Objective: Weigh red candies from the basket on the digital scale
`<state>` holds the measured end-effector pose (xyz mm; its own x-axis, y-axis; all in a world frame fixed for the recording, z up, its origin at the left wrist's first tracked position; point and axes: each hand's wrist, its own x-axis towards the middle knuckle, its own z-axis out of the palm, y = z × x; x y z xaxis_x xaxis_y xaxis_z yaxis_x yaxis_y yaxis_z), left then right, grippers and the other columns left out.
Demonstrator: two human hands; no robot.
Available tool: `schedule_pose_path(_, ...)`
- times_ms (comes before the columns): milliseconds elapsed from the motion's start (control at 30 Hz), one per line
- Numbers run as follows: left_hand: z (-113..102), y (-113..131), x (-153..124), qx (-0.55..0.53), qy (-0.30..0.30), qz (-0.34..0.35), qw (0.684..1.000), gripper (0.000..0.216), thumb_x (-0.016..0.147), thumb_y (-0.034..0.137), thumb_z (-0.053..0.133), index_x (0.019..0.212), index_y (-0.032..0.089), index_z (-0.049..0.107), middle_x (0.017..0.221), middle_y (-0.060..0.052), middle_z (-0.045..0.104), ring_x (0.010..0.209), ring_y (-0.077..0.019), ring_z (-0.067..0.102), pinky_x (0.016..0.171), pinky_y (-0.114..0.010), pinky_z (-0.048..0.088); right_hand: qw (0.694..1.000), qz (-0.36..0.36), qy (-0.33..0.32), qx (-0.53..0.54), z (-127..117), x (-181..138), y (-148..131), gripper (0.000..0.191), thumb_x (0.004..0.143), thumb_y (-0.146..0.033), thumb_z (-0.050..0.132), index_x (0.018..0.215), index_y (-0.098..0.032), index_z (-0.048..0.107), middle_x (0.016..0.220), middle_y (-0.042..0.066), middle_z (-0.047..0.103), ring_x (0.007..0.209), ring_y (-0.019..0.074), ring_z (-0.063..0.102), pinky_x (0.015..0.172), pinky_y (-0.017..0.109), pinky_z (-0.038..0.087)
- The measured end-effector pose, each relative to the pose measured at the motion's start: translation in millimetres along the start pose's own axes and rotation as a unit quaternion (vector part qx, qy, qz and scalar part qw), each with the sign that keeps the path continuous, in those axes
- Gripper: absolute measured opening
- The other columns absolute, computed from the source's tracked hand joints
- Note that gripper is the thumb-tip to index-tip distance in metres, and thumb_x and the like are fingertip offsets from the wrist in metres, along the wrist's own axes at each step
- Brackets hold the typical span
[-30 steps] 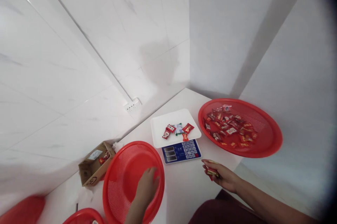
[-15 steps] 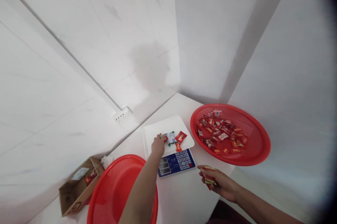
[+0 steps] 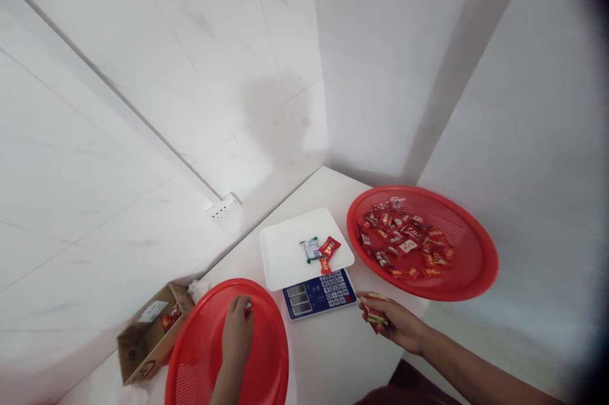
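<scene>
- Fingers of the right hand: closed round a small bundle of gold-and-red packets, just off the scale's near right corner.
- Fingers of the left hand: curled about a small item, only a pale edge of it showing at the tips; over the left basket.
- Left basket: red, perforated, on the table; crossed by the left forearm; lower part cut off by the frame.
- Scale: blue keypad, three display windows, readings illegible; body partly covered by its white tray.
- On the tray: one white-and-green packet, one larger red packet against its right side, one small orange-red packet at the near edge.
- Right basket: red, wide; holds many red packets, overlapping, count not possible; stands near the tray's right edge.
- Cardboard box: open, beside the left basket; red packets inside, partly hidden by its wall.
- White crumpled item: between box and basket, nature unclear.
- Wall socket: behind the table.
- Arms: left forearm rising from the lower edge, wrist bent; right forearm slanting in from the lower right.
- Dark red clothing: lower edge, cut off.
</scene>
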<state>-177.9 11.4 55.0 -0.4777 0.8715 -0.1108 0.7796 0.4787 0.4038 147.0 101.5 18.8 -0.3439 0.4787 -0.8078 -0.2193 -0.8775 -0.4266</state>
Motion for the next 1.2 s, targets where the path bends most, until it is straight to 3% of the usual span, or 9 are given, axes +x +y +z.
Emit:
schedule_pose_path(133, 21, -14, -18, 0.046, -0.008, -0.042, 0.998, 0.044, 0.077, 0.03, 0.045, 0.12, 0.022, 0.042, 0.137, -0.011, 0.032, 0.129, -0.0275, 0.024, 0.098, -0.044, 0.031, 1.0, 0.008, -0.022, -0.011, 10, 1, 4, 0.022, 0.07, -0.02, 0.065, 0.091, -0.018, 0.057, 0.069, -0.002, 0.06, 0.051, 0.0054, 0.058, 0.035, 0.01, 0.033)
schedule_pose_path(200, 37, 8, -11, 0.045, -0.01, -0.002, 0.999, 0.05, 0.078, 0.037, 0.044, 0.126, 0.021, 0.037, 0.141, -0.011, 0.026, 0.132, -0.0283, 0.016, 0.101, -0.047, 0.026, 0.999, 0.007, -0.029, -0.012, 12, 1, 5, 0.022, 0.07, -0.021, 0.065, 0.091, -0.018, 0.057, 0.07, -0.002, 0.06, 0.052, 0.0056, 0.058, 0.036, 0.011, 0.033)
schedule_pose_path(333, 72, 82, 16, 0.015, -0.035, 0.136, 0.99, 0.057, 0.082, 0.042, 0.04, 0.132, 0.019, 0.029, 0.144, -0.011, 0.02, 0.133, -0.0245, 0.014, 0.105, -0.041, 0.022, 1.0, 0.005, -0.021, -0.011, 9, 0, 7, 0.025, 0.07, -0.021, 0.065, 0.093, -0.019, 0.056, 0.071, -0.002, 0.06, 0.053, 0.0056, 0.058, 0.037, 0.012, 0.033)
schedule_pose_path(467, 104, 141, 47, 0.054, -0.075, 0.242, 0.966, 0.059, 0.081, 0.048, 0.039, 0.135, 0.029, 0.024, 0.148, -0.008, 0.01, 0.134, -0.0295, 0.006, 0.105, -0.052, 0.013, 1.0, -0.001, 0.006, -0.004, -3, -5, 5, 0.028, 0.07, -0.023, 0.065, 0.096, -0.02, 0.055, 0.074, -0.002, 0.061, 0.054, 0.0061, 0.059, 0.039, 0.012, 0.036)
schedule_pose_path(567, 118, 155, 67, 0.089, -0.099, 0.266, 0.955, 0.061, 0.079, 0.054, 0.038, 0.134, 0.032, 0.025, 0.147, -0.008, 0.011, 0.133, -0.0343, 0.005, 0.102, -0.059, 0.01, 1.0, -0.003, 0.027, 0.012, -14, -10, 4, 0.03, 0.069, -0.024, 0.067, 0.096, -0.021, 0.055, 0.076, -0.001, 0.062, 0.057, 0.0066, 0.059, 0.041, 0.013, 0.037)
schedule_pose_path(700, 122, 153, 86, 0.111, -0.082, 0.299, 0.944, 0.056, 0.08, 0.053, 0.036, 0.132, 0.032, 0.031, 0.142, -0.01, 0.026, 0.129, -0.0325, 0.019, 0.102, -0.054, 0.015, 0.998, 0.004, 0.05, 0.035, -26, -13, 3, 0.032, 0.067, -0.023, 0.068, 0.096, -0.021, 0.056, 0.076, -0.001, 0.063, 0.057, 0.0067, 0.059, 0.041, 0.013, 0.038)
schedule_pose_path(867, 120, 153, 98, 0.029, -0.072, 0.26, 0.962, 0.041, 0.08, 0.044, 0.045, 0.12, 0.034, 0.047, 0.12, -0.009, 0.048, 0.112, -0.0283, 0.038, 0.094, -0.048, 0.026, 0.998, 0.002, 0.052, 0.024, -29, -12, 3, 0.035, 0.065, -0.026, 0.07, 0.096, -0.02, 0.056, 0.077, 0.0, 0.063, 0.058, 0.0071, 0.059, 0.044, 0.013, 0.04)
schedule_pose_path(1000, 117, 155, 109, -0.043, -0.078, 0.203, 0.975, 0.03, 0.077, 0.037, 0.052, 0.106, 0.032, 0.057, 0.102, -0.008, 0.054, 0.103, -0.0281, 0.044, 0.086, -0.046, 0.033, 0.999, 0.003, 0.046, 0.007, -26, -9, 1, 0.037, 0.065, -0.029, 0.07, 0.098, -0.021, 0.055, 0.08, 0.001, 0.063, 0.059, 0.0068, 0.059, 0.042, 0.013, 0.037)
schedule_pose_path(1200, 92, 148, 111, -0.236, -0.066, 0.054, 0.968, 0.04, 0.078, 0.052, 0.042, 0.103, 0.025, 0.058, 0.091, -0.008, 0.059, 0.086, -0.022, 0.055, 0.074, -0.035, 0.042, 1.0, -0.008, 0.027, 0.001, -22, -10, -4, 0.034, 0.066, -0.028, 0.068, 0.097, -0.021, 0.056, 0.079, 0.0, 0.062, 0.059, 0.0067, 0.059, 0.044, 0.014, 0.037)
